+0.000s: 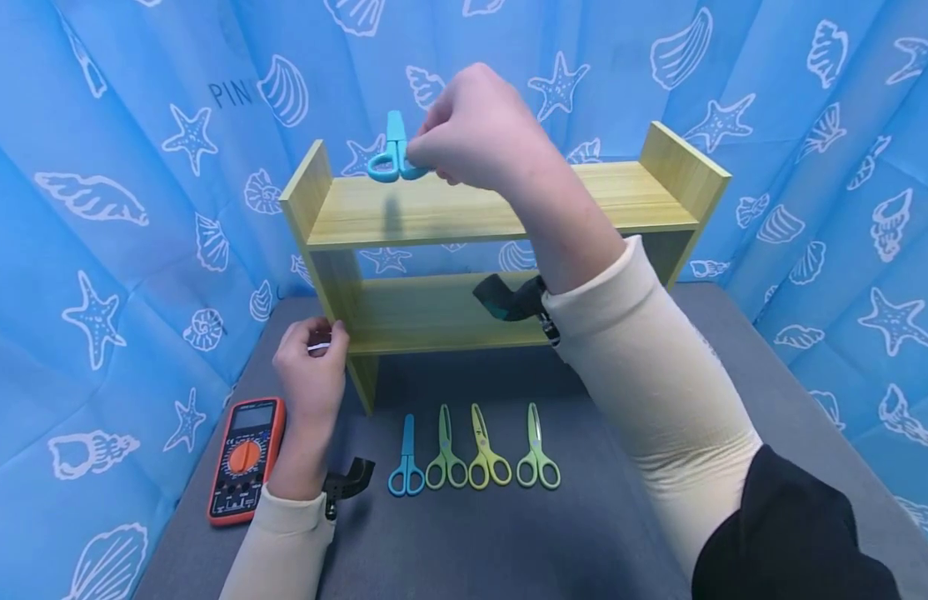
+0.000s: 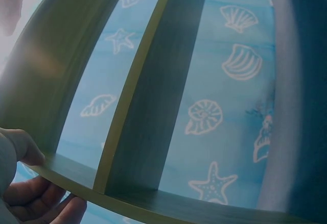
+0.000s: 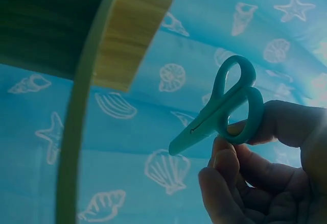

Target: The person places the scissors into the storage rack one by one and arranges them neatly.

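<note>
High over the left end of the wooden shelf (image 1: 434, 208), my right hand (image 1: 485, 129) holds a pair of turquoise scissors (image 1: 396, 130) by one finger ring, pinched between thumb and fingers. In the head view the scissors point upward, above the top board and apart from it. My left hand (image 1: 311, 372) grips the front edge of the shelf's left side panel (image 2: 76, 191). Its thumb lies on one face, the fingers on the other. On the table before the shelf lie blue scissors (image 1: 408, 446), two green pairs (image 1: 445, 442) (image 1: 536, 442) and a yellow pair (image 1: 481, 437).
An orange-framed multimeter (image 1: 246, 458) lies on the grey table (image 1: 464, 550), left of my left forearm. The shelf has a top board with raised ends and a lower board (image 1: 426, 312). A blue curtain (image 1: 134, 275) with white shells surrounds the table's back and sides.
</note>
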Action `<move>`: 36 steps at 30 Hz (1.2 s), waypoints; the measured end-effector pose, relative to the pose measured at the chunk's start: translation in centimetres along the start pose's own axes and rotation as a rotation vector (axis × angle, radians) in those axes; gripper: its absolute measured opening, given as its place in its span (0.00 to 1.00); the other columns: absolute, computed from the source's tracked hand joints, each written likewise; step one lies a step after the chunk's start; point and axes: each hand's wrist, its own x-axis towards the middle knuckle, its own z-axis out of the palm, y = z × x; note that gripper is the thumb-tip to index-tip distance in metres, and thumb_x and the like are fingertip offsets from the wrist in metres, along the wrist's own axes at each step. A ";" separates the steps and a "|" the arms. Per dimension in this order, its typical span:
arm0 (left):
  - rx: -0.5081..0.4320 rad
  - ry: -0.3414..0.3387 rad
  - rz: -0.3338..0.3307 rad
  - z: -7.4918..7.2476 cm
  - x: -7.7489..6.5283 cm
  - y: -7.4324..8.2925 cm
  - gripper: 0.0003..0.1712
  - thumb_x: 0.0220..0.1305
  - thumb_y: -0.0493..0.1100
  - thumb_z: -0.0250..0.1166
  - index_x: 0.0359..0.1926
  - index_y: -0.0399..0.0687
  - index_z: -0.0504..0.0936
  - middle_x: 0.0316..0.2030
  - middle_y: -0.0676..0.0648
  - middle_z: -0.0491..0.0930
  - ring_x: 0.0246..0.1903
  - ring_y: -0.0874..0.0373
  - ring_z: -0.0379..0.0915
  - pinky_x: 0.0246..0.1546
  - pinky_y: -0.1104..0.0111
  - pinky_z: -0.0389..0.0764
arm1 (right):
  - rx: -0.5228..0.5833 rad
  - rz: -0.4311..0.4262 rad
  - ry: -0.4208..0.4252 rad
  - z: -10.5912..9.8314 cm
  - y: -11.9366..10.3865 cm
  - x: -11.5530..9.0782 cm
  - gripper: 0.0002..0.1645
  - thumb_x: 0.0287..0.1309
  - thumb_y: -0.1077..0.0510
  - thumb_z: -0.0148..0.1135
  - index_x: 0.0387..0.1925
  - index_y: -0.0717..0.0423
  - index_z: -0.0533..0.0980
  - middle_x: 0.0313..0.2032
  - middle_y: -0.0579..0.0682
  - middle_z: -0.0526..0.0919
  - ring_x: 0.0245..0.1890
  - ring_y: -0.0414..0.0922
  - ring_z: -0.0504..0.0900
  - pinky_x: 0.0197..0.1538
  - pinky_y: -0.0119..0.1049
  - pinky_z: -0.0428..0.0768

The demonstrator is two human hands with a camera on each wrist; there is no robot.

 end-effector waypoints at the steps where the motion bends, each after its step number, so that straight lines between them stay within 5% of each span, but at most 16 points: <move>1: -0.002 0.001 0.001 0.0 0.0 0.0 0.09 0.70 0.37 0.66 0.43 0.33 0.85 0.39 0.41 0.82 0.38 0.60 0.78 0.39 0.77 0.80 | -0.007 0.001 -0.008 0.5 -0.2 0.4 0.10 0.62 0.58 0.62 0.34 0.53 0.88 0.28 0.49 0.84 0.28 0.43 0.77 0.31 0.34 0.73; 9: 0.019 0.021 0.007 0.1 0.0 0.6 0.08 0.69 0.33 0.66 0.42 0.29 0.84 0.38 0.36 0.81 0.37 0.55 0.78 0.38 0.80 0.78 | -0.128 -0.003 -0.053 4.8 -0.9 3.1 0.17 0.57 0.58 0.63 0.14 0.52 0.73 0.11 0.42 0.65 0.14 0.39 0.58 0.20 0.31 0.57; 16: 0.015 0.032 0.043 0.0 0.0 3.6 0.07 0.67 0.27 0.63 0.40 0.22 0.82 0.36 0.30 0.79 0.35 0.46 0.78 0.37 0.81 0.77 | -0.169 -0.015 -0.064 7.9 -0.9 3.8 0.21 0.56 0.57 0.64 0.13 0.50 0.65 0.12 0.43 0.57 0.14 0.39 0.55 0.21 0.31 0.56; 25: -0.011 0.024 0.034 0.1 -0.1 4.0 0.05 0.66 0.27 0.63 0.40 0.23 0.82 0.36 0.31 0.80 0.36 0.47 0.78 0.37 0.81 0.78 | -0.115 -0.062 -0.037 8.7 -0.3 3.0 0.19 0.62 0.55 0.60 0.15 0.51 0.74 0.13 0.43 0.65 0.15 0.39 0.62 0.22 0.31 0.59; 30: -0.018 0.024 0.042 0.1 -0.1 3.9 0.04 0.66 0.26 0.64 0.39 0.23 0.82 0.37 0.31 0.80 0.36 0.48 0.78 0.37 0.80 0.78 | -0.019 -0.127 0.016 7.5 0.8 1.3 0.11 0.65 0.53 0.59 0.32 0.48 0.86 0.26 0.42 0.82 0.25 0.40 0.75 0.30 0.32 0.71; 36: 0.009 0.036 0.056 0.3 0.1 3.7 0.04 0.65 0.25 0.63 0.39 0.23 0.82 0.37 0.31 0.80 0.35 0.48 0.78 0.37 0.80 0.78 | 0.028 -0.222 0.082 6.4 2.3 -1.3 0.10 0.68 0.49 0.61 0.41 0.46 0.85 0.33 0.38 0.83 0.33 0.38 0.76 0.36 0.34 0.75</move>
